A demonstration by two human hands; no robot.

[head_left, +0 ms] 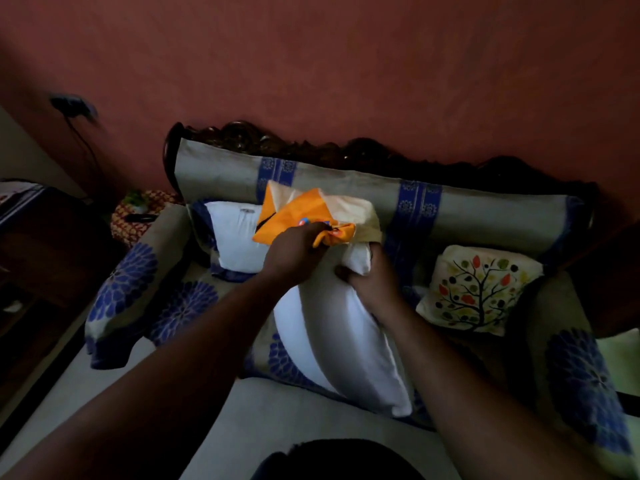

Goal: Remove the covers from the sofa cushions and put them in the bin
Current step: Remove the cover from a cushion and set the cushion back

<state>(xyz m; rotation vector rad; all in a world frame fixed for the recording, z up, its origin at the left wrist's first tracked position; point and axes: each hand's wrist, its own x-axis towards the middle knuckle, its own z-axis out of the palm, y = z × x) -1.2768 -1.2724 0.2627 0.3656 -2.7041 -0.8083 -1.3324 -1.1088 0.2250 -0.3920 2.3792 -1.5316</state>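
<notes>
Now, starting far left, there's a dark wall socket (71,105) with a cable hanging down the red wall (346,64), and below it a small patterned red-and-cream stool or cushion (138,216) tucked beside the sofa's left armrest (128,289), draped in cloth with big blue flowers. Moving in along the sofa (485,209), a bare white cushion (235,237) leans against the grey backrest with its blue bands, lying on a blue-edged cloth. Centre stage: the left hand (294,254) has its fingers bunched tight round the orange cover (298,216), gripping a gathered fold near the cover's lower edge, and the cover sits high against the backrest, only on the top end of the cushion. Most of that white cushion (339,334) is out in the open, running down over the seat toward the camera. Just right of it, the right hand (374,275) clamps the cushion's upper end, thumb on the near side and fingers curled over the white fabric just under the cover's mouth. Further right, a cream cushion with a tree print (481,289) rests in the sofa's corner, its cover on. Then the right armrest (585,386), the same blue flowers. No bin in view.
</notes>
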